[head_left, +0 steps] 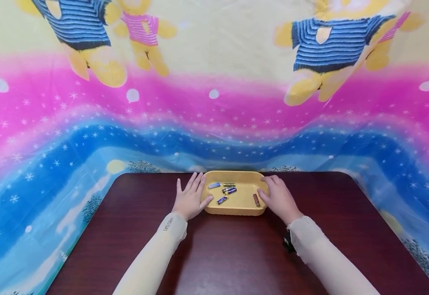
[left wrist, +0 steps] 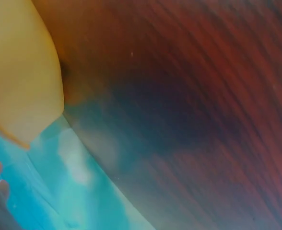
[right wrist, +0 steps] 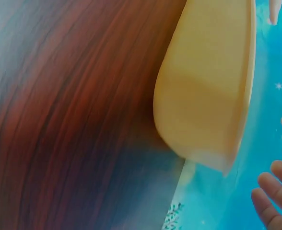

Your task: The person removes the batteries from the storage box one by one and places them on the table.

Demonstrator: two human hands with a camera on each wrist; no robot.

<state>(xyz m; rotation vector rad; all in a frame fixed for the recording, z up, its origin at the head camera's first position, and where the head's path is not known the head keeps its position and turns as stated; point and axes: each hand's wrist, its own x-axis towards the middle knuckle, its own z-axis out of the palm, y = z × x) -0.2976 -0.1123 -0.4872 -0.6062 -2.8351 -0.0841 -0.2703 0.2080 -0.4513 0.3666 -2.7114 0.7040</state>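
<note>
A yellow plastic tray stands at the back of the table with several batteries in it. On its left lie a light blue battery, a green-gold one and dark blue ones, among them the battery near the front. A brown battery lies apart on the right. My left hand is at the tray's left side, fingers straight and spread, thumb by the rim. At the right side is my right hand, its fingers loosely extended and thumb reaching over the rim. Neither hand grips anything.
The dark reddish-brown wooden table reaches toward me from the tray. Right behind its back edge hangs a printed cloth with bears and snowflakes, which also runs along both sides. A black strap shows at the right wrist.
</note>
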